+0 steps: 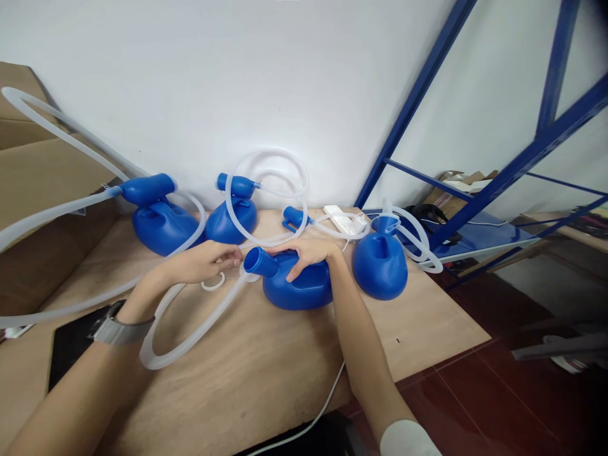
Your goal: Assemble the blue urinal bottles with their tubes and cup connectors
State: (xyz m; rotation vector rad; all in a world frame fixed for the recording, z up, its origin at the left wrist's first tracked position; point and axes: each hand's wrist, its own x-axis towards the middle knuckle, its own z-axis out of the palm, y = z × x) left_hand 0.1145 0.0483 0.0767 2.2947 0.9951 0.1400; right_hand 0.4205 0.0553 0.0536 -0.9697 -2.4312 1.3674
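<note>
Fig. 1. A plywood bench is set against a white wall; one blue steel rack stands at the right. Four blue bottles are counted. The centre bottle lies with its long axis left-right and its neck pointing left. The right hand is laid open on top. The left hand has its fingers drawn together at the clear tube by the neck; a grip cannot be told.

No readable text; carton print perhaps blurred.

right hand rests on a blue jug; left hand holds clear tubing at its spout.
</note>
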